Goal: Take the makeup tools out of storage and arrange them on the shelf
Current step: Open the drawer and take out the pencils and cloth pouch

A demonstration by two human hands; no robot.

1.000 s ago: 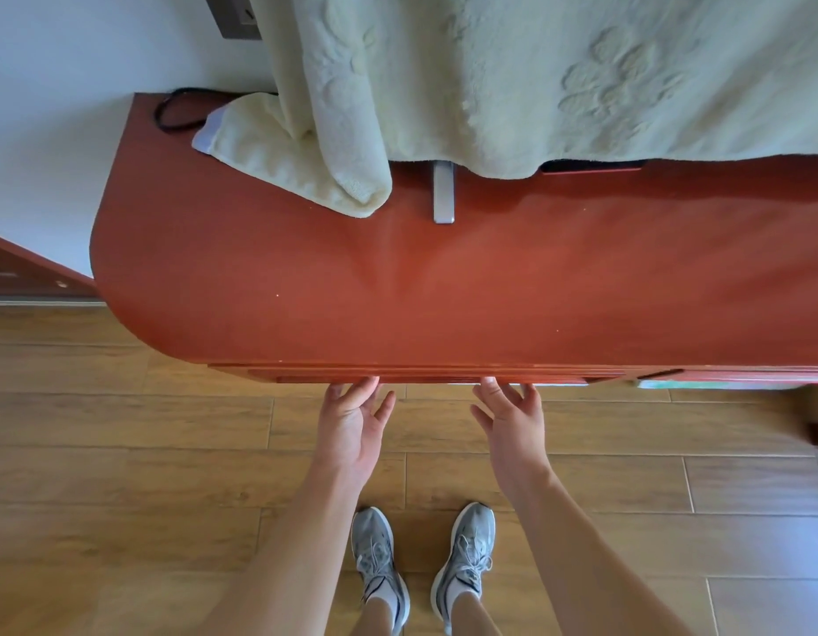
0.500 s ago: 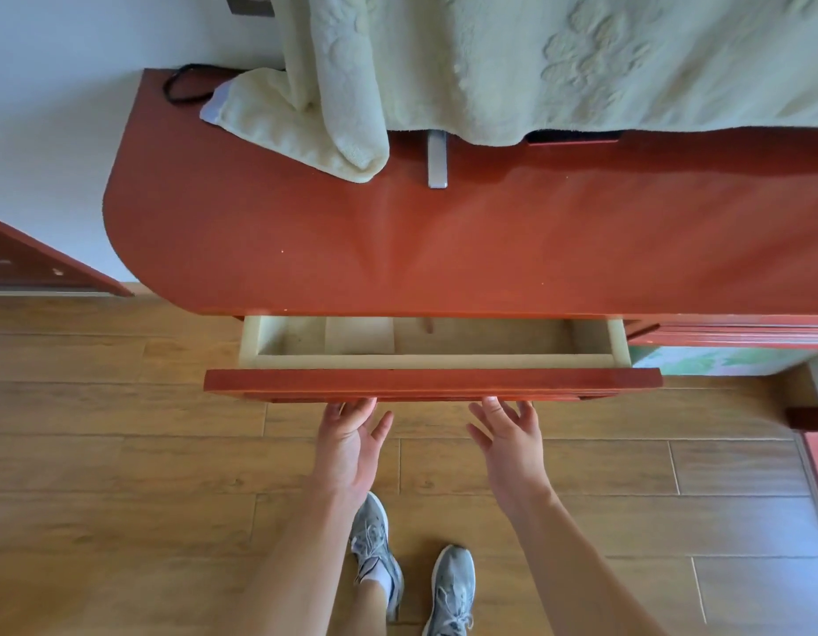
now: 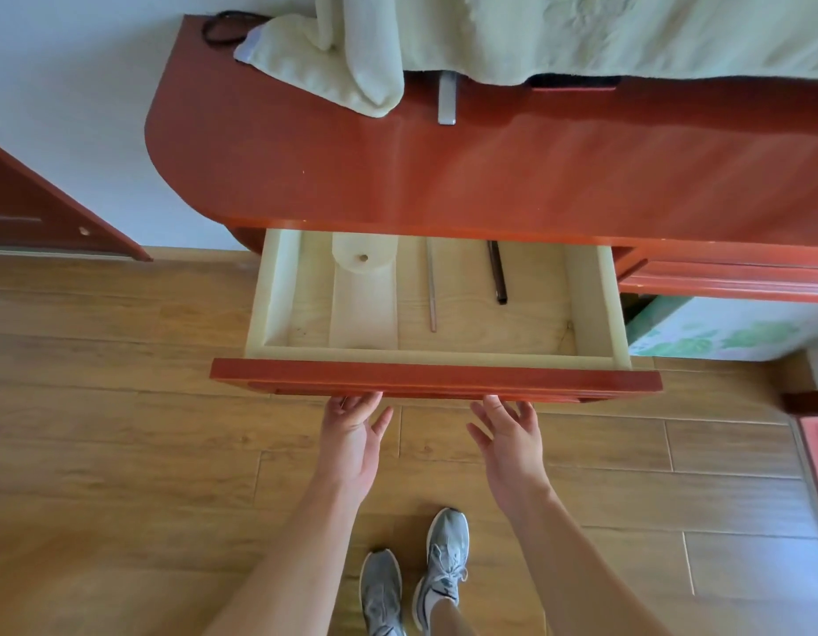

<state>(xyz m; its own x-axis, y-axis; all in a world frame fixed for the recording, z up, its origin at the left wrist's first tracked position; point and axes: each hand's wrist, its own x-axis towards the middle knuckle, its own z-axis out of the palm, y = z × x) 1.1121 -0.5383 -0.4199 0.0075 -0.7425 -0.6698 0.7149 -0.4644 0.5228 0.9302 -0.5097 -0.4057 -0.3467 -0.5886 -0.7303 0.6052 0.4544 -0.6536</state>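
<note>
Two slim tools (image 3: 431, 291) newly revealed, drawer (image 3: 434, 377) further out, left hand (image 3: 352, 440) touching its front, right hand (image 3: 512, 449) off, fingers spread.

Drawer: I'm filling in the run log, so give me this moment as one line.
drawer open | left hand fingertips under its front | right hand open just below | pale stick and dark stick inside, untouched
</note>
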